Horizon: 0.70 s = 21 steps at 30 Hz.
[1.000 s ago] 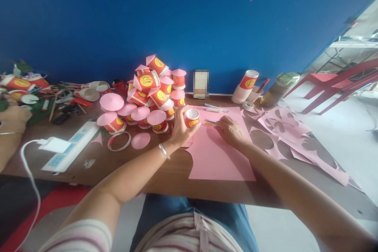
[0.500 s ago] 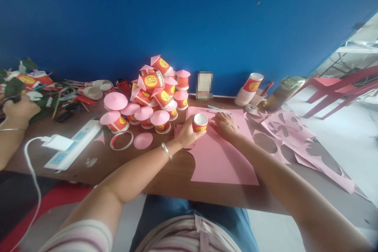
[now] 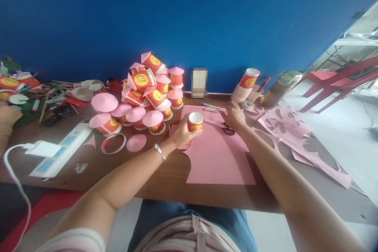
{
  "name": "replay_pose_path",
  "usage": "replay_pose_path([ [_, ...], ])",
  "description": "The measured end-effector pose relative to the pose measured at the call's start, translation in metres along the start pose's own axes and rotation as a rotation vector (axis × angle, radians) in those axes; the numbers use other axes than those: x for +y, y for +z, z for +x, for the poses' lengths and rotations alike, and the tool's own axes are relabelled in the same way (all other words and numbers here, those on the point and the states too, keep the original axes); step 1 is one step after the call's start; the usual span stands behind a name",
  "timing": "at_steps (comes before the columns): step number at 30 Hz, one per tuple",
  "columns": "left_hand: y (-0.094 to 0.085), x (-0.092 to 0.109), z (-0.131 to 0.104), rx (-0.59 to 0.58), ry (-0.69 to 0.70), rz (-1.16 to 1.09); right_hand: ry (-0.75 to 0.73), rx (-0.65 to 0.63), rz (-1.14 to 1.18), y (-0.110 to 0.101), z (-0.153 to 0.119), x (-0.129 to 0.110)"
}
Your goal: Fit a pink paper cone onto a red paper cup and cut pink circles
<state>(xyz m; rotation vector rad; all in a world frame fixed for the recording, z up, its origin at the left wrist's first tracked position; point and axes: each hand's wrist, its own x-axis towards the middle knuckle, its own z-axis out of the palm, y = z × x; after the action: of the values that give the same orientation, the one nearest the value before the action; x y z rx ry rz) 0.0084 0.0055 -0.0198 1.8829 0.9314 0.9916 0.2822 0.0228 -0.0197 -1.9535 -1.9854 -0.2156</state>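
My left hand [image 3: 182,133] is wrapped round a red paper cup [image 3: 195,121] with a white inside, its opening facing up, over the left edge of the pink paper sheet [image 3: 220,161]. My right hand [image 3: 235,116] is closed at the back right of the sheet, its fingertips near the end of a white pen-like tube [image 3: 213,109]; what they grip is too small to make out. Scissors [image 3: 228,128] with black handles lie on the sheet just left of my right wrist. Left of the sheet stands a pile of red cups with pink cone tops [image 3: 153,118].
A power strip [image 3: 63,151], a tape ring [image 3: 113,143] and a pink disc [image 3: 136,142] lie at the left. Another person's hand [image 3: 10,116] is at the far left. Cut pink scraps [image 3: 283,126], a tape roll [image 3: 247,105] and a bottle [image 3: 279,86] are at the right.
My right hand has moved back and to the right, and the scissors now show on the sheet. My left hand still holds the cup. The view has shifted slightly.
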Motion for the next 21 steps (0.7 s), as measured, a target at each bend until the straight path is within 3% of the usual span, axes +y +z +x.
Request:
replay_pose_path([
  [9,-0.001,-0.006,-0.001,-0.022,0.008,-0.093,-0.071,-0.047,-0.055,0.003,0.005,-0.013],
  [16,-0.003,-0.004,-0.001,-0.04,-0.011,-0.13,-0.028,-0.095,-0.126,0.002,0.008,-0.005],
  [21,-0.007,0.0,-0.001,-0.013,-0.083,-0.288,-0.026,-0.095,-0.121,0.005,0.004,-0.002],
])
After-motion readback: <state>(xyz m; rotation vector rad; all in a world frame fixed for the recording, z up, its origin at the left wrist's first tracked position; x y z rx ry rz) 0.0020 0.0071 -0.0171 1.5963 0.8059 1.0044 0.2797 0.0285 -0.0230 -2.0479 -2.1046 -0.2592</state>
